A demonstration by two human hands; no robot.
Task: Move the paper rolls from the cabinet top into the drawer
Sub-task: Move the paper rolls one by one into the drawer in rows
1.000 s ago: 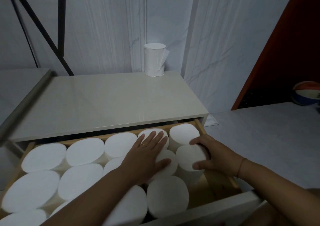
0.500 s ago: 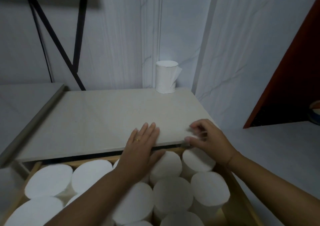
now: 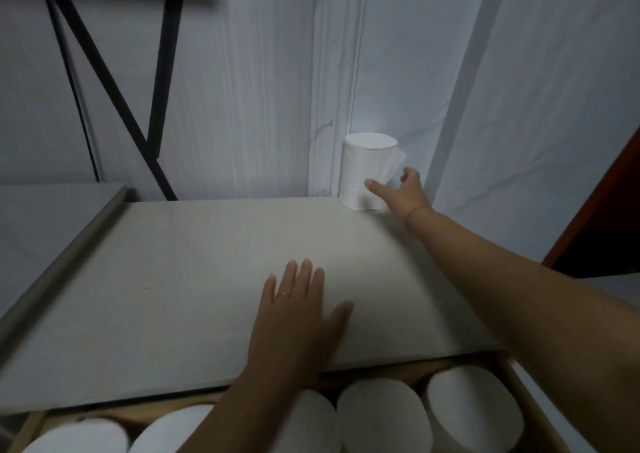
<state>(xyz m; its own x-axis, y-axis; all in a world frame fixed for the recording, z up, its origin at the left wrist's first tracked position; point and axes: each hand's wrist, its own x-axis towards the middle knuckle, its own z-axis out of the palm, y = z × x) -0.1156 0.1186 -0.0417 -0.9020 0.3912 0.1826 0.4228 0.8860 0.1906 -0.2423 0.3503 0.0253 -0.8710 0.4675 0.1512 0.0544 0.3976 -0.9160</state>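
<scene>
Your left hand (image 3: 294, 310) lies flat, fingers straight, on the cabinet top (image 3: 173, 279). Your right hand (image 3: 401, 192), spread open, touches the upright paper roll (image 3: 360, 172) at the back right corner with its thumb.

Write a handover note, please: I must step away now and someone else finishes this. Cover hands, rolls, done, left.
Left hand: open, flat on the cabinet top near its front edge.
Right hand: open, spread around the last roll, thumb in front, fingers behind; no closed grip.
The last roll stands upright at the top's back right corner, by the wall.
Done: the open drawer below holds the stored rolls, upright.
Left: grip the last roll and set it in the drawer.
</scene>
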